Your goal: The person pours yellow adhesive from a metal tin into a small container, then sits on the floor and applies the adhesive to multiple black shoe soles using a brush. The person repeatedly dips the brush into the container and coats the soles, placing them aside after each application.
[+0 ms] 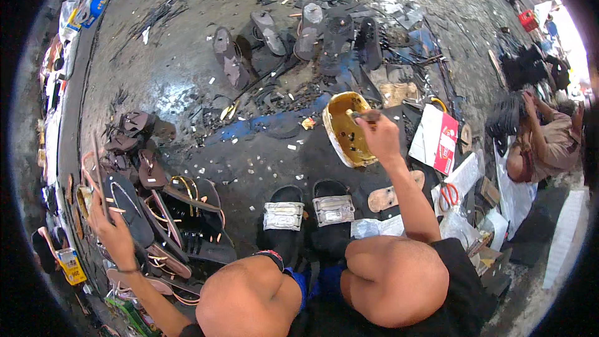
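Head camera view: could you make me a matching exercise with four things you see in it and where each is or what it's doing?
1. Oval yellowish-white tub
2. Pair of black sandals with wide white straps
3. Scissors with red looped handles
4. Person's left hand

A. Just below the white-and-red cardboard piece in the picture
B. Holding a thin, long flat piece, seen edge-on
C. Partly covered by the right hand
D. Worn on the feet

Pairs: 1-C, 2-D, 3-A, 4-B
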Demonstrator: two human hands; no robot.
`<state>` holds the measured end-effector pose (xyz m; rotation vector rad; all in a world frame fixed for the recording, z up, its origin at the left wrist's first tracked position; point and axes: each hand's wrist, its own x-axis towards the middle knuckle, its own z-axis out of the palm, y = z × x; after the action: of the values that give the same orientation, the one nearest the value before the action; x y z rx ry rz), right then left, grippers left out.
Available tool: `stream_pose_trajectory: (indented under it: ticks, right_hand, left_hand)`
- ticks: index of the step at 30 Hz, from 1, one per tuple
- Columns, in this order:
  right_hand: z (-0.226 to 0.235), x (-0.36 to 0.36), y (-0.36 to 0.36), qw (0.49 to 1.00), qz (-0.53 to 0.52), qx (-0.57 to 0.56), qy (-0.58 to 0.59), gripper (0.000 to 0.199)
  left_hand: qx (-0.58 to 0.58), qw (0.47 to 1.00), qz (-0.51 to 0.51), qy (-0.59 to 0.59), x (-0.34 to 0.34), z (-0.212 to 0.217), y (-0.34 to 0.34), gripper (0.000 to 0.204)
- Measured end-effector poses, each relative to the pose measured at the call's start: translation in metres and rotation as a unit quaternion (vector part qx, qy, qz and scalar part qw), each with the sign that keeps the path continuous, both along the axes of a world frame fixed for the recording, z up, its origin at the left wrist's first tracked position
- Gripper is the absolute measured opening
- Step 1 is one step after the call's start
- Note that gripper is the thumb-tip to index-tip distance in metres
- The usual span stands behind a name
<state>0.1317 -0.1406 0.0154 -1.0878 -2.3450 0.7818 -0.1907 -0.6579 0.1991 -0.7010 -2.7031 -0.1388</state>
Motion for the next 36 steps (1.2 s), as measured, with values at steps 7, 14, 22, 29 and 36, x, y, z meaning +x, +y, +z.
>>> stream_pose_trajectory:
  ticks: [7, 14, 22, 29, 36]
  right_hand:
    - [0.037, 0.042, -0.022, 0.963, 0.107, 0.013, -0.246, 0.038]
    - [0.071, 0.067, -0.034, 0.913, 0.19, -0.167, -0.319, 0.033]
    - [0.123, -0.062, -0.107, 0.889, 0.139, -0.359, 0.248, 0.033]
    - [0.112, -0.124, -0.119, 0.941, 0.18, -0.124, 0.258, 0.023]
    - [0.117, -0.105, -0.112, 0.951, 0.15, -0.165, 0.216, 0.018]
  left_hand:
    - [-0.041, 0.907, -0.237, -0.347, 0.147, -0.16, 0.085, 0.037]
    - [0.086, 0.881, -0.285, -0.368, 0.144, -0.234, 0.125, 0.087]
    - [0.567, 0.398, -0.033, -0.721, 0.111, -0.189, 0.21, 0.045]
    - [0.657, 0.353, -0.01, -0.666, 0.122, -0.115, 0.251, 0.034]
    - [0.643, 0.366, -0.025, -0.672, 0.123, -0.117, 0.249, 0.036]
